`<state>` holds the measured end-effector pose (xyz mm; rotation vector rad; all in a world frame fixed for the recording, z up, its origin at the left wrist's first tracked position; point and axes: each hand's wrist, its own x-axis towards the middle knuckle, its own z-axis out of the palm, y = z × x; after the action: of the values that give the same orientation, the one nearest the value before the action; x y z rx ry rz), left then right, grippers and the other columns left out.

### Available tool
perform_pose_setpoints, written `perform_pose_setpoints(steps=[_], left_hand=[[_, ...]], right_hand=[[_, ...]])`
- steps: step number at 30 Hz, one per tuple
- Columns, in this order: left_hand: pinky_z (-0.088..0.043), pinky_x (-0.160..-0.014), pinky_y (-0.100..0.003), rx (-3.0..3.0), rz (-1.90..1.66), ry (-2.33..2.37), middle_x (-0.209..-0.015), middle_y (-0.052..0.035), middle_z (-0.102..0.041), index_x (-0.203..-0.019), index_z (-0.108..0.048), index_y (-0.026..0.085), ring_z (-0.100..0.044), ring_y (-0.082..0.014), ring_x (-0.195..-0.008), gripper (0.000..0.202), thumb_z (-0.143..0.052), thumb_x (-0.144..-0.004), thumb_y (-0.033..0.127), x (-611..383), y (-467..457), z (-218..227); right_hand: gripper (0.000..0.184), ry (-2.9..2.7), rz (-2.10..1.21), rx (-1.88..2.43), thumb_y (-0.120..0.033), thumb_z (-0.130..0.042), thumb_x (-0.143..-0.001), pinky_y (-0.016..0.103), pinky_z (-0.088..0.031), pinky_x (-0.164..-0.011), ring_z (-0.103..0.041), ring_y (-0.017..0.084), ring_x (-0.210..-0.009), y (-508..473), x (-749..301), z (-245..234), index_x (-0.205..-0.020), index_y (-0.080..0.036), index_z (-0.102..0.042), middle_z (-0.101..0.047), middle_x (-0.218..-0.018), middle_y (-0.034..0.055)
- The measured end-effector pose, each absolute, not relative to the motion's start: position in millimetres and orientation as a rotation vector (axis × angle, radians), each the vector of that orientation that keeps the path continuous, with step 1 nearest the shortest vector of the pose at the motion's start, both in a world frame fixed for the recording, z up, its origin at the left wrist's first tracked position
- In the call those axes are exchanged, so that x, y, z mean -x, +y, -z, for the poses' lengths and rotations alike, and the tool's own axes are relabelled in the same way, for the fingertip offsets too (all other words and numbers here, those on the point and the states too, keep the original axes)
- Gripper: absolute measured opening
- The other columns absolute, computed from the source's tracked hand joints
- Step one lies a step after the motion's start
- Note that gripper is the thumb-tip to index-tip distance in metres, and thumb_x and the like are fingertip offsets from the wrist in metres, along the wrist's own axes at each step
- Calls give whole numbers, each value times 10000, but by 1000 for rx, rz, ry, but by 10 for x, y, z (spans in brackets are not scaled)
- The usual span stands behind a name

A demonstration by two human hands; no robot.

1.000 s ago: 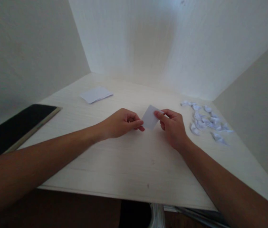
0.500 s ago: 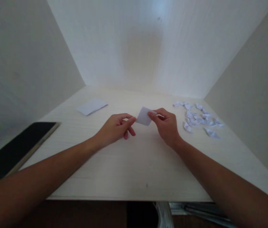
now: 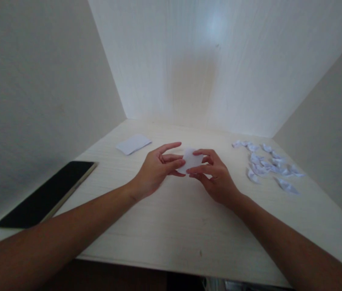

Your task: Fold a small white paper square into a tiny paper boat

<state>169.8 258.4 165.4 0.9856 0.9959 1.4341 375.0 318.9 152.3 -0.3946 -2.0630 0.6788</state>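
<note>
A small white paper slip [image 3: 191, 160] is held between both hands just above the pale wooden table [image 3: 171, 218]. My left hand [image 3: 159, 167] pinches its left side with thumb and middle fingers, the index finger stretched out above. My right hand [image 3: 212, 173] grips the right side with curled fingers. Most of the slip is hidden behind the fingers.
A stack of white paper slips [image 3: 134, 144] lies at the back left. Several folded white paper pieces [image 3: 264, 163] are scattered at the right. A dark tablet or phone [image 3: 48, 194] rests at the table's left edge. Walls close in on three sides.
The hands have drawn closer together around the slip; my left hand now grips it with the index finger raised. The camera view has shifted a little.
</note>
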Motion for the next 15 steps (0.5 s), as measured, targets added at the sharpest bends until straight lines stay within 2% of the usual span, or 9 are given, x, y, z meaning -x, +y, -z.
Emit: perform_pose_setpoints(steps=[1, 3, 5, 8, 10, 13, 15], left_hand=[[-646, -683, -285, -970, -1449, 999, -985, -57, -808, -1372, -593, 233, -760, -166, -751, 695, -898, -748, 220, -1701, 2578, -1663], [-625, -657, -256, -939, -1452, 1003, -971, -75, -808, -1318, -633, 197, -753, -158, -734, 636, -902, -741, 212, -1705, 2576, -1670], [-615, -643, -251, -912, -1431, 1000, -944, -93, -805, -1199, -697, 154, -746, -156, -715, 513, -904, -732, 200, -1706, 2587, -1660], [-618, -674, -261, -882, -1421, 992, -927, -88, -798, -1069, -736, 142, -743, -151, -729, 398, -911, -714, 186, -1701, 2613, -1631], [-610, -691, -244, -869, -1435, 998, -918, -72, -792, -1005, -744, 140, -737, -135, -742, 352, -917, -700, 178, -1698, 2624, -1616], [-598, -691, -228, -868, -1448, 1022, -877, -42, -781, -908, -743, 134, -716, -110, -717, 293, -924, -682, 174, -1700, 2625, -1607], [-607, -704, -249, -884, -1439, 1030, -876, -38, -782, -879, -745, 134, -715, -116, -717, 286, -930, -668, 184, -1700, 2621, -1606]], right_hand=[[170, -2061, -673, 403, -187, -737, -905, 456, -562, -933, -622, 216, -1086, 3181, -3750, -1522, -952, -330, -817, -532, -1410, 67], [164, -2058, -667, 414, -188, -752, -893, 524, -511, -1039, -537, 271, -1282, 3159, -3752, -1525, -917, -337, -815, -435, -1527, 42], [169, -2065, -681, 414, -184, -753, -891, 540, -502, -1060, -507, 284, -1333, 3142, -3754, -1532, -902, -340, -816, -390, -1576, 22], [154, -2037, -719, 421, -197, -751, -897, 505, -554, -1006, -577, 254, -1247, 3147, -3751, -1535, -914, -336, -815, -400, -1567, 30], [139, -1998, -742, 444, -210, -748, -903, 474, -577, -971, -623, 224, -1158, 3167, -3745, -1529, -931, -329, -814, -465, -1509, 48], [144, -1966, -802, 469, -206, -742, -907, 419, -593, -923, -667, 197, -1056, 3193, -3729, -1511, -951, -321, -817, -631, -1282, 58], [142, -1957, -863, 476, -201, -743, -902, 377, -606, -874, -682, 196, -1040, 3195, -3720, -1501, -951, -310, -819, -675, -1174, 54]])
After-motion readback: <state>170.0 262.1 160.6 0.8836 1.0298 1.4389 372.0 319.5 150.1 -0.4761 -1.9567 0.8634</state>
